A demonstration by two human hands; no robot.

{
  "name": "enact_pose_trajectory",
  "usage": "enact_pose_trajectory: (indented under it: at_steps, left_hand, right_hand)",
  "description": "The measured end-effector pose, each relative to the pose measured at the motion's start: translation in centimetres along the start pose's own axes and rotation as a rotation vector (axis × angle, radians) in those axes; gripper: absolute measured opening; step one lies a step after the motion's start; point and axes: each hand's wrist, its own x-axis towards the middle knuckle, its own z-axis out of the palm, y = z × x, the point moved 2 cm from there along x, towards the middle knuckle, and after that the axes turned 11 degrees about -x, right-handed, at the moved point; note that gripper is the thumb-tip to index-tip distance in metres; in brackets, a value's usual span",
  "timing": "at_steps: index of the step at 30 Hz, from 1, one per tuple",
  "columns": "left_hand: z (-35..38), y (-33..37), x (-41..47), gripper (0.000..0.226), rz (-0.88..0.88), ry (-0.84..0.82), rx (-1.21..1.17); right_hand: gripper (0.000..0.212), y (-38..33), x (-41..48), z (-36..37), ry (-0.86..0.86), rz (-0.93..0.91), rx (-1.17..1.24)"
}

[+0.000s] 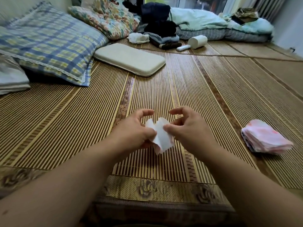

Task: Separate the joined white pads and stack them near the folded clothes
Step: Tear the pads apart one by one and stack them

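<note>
Surface: a striped bamboo mat (pixel 164 89) covers the whole sleeping platform, with darker woven bands running away from the viewer and a floral border along the near edge. A seam crosses the mat at the far end.

Task item: the joined white pads (pixel 159 136) are held above the mat, near its front centre. The left hand (pixel 132 130) pinches the left part of the pads between thumb and fingers; the right hand (pixel 188 126) grips the right edge with thumb against curled fingers. The pads are folded in a zigzag between the two hands and do not touch the mat.

Right side: a stack of pink-and-white pads (pixel 265 138) lies flat on the mat, well apart from the hands.

Far end: a pile of folded clothes (pixel 162 39), mostly dark, rests on the mat, with a white bundle (pixel 138 38) just beside it on the left. A white roll (pixel 197 41) and a white remote (pixel 183 47) lie to its right. Pale green bedding (pixel 221 25) is heaped below a window.

Left side: a blue plaid pillow (pixel 49 46) and a floral pillow (pixel 106 17) lie against the wall. A flat cream cushion (pixel 129 58) sits on the mat beside the plaid pillow.
</note>
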Motion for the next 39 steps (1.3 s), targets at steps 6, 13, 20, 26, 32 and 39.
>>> enact_pose_trajectory:
  at_steps: [6, 13, 20, 26, 32, 39]
  left_hand:
    - [0.6, 0.0, 0.0, 0.047, 0.047, -0.073, 0.014]
    - [0.8, 0.5, 0.2, 0.015, 0.043, -0.016, -0.069]
    - [3.3, 2.2, -0.2, 0.036, 0.039, -0.126, -0.509]
    - [5.8, 1.3, -0.2, 0.055, 0.212, -0.072, 0.103]
    - [7.2, -1.1, 0.5, 0.052, 0.301, -0.107, 0.619]
    - [8.3, -2.1, 1.2, 0.036, 0.271, -0.174, 0.674]
  right_hand:
    - [0.043, -1.2, -0.9, 0.1, -0.065, -0.111, 0.044]
    - [0.048, 0.1, -1.1, -0.8, -0.199, -0.196, 0.108]
    - [0.013, 1.7, -2.1, -2.6, -0.088, -0.202, 0.076]
    - [0.016, 6.5, -0.6, -12.1, 0.243, 0.109, 0.151]
    - [0.034, 14.5, -0.9, -20.3, 0.404, 0.441, 0.037]
    - [0.033, 18.0, -1.3, -20.4, 0.352, 0.565, -0.078]
